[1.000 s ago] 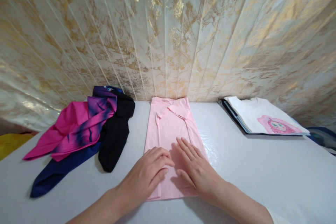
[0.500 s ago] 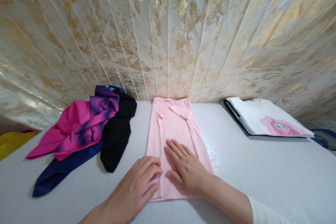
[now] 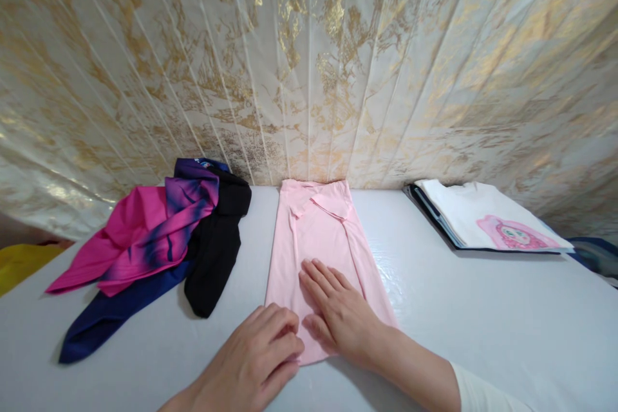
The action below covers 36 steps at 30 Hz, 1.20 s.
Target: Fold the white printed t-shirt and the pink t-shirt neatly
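A pink short-sleeved T-shirt lies lengthwise on the table, its sides and sleeves folded inward and its neckline end at the wall side. My right hand rests flat on the lower middle of the shirt, fingers stretched out. At the shirt's near left corner, my left hand has its fingers curled in and closed on the hem. The fabric caught there is mostly hidden beneath those fingers.
Left on the white table is a loose heap of pink-purple, navy and black garments. A stack of folded clothes, topped by a white printed shirt, lies right. Behind hangs a gold-patterned curtain.
My left hand has moved slightly down and right along the shirt's near left corner, its fingers curling more tightly. My right hand stays flat on the shirt, almost unmoved.
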{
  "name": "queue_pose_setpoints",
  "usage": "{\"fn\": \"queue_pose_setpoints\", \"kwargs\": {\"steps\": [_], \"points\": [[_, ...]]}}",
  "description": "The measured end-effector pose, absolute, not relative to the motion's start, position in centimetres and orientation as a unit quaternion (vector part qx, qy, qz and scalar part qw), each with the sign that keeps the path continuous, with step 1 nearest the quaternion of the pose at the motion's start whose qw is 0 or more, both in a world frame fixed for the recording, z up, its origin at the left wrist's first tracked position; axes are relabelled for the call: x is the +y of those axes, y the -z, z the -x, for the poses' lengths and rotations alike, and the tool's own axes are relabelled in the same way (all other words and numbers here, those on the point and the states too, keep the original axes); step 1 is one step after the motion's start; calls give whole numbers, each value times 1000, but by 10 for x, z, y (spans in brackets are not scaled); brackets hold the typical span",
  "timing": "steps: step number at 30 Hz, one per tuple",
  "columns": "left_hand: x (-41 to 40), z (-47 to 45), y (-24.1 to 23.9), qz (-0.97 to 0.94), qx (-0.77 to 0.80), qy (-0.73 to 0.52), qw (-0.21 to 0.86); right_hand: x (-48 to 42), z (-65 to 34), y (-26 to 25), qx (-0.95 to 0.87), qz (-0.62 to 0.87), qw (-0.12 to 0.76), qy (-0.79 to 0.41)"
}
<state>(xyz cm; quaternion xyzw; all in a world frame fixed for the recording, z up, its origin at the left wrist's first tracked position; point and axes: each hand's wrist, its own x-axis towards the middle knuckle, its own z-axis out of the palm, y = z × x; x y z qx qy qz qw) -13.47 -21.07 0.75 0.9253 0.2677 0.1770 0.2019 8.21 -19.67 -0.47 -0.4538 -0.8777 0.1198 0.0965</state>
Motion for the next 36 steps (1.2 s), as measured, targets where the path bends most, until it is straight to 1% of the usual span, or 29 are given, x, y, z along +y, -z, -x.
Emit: {"fn": "queue_pose_setpoints", "kwargs": {"steps": [3, 7, 11, 18, 23, 25, 28, 31, 36], "points": [[-211, 135, -8, -928, 270, -171, 194, -195, -84, 0, -869, 469, 76, -138], [-213, 131, -6, -936, 250, -183, 168, -193, -90, -10, -879, 439, 46, -179], [-213, 123, -7, -949, 222, -178, 140, -192, -97, -6, -881, 445, 45, -152], [-211, 122, -13, -951, 236, -153, 125, -190, -98, 6, -887, 442, 65, -120], [-218, 120, 9, -954, 198, -202, 98, -188, -96, -3, -886, 442, 74, -120], [-219, 118, 19, -957, 187, -205, 89, -186, -96, -7, -889, 436, 64, -126], [-219, 116, 19, -955, 186, -208, 98, -181, -99, -11, -891, 431, 50, -131], [-218, 117, 5, -947, 211, -204, 129, -176, -101, -10, -888, 438, 69, -122], [-214, 116, -3, -941, 230, -212, 132, -176, -107, -3, -895, 419, 92, -120]]}}
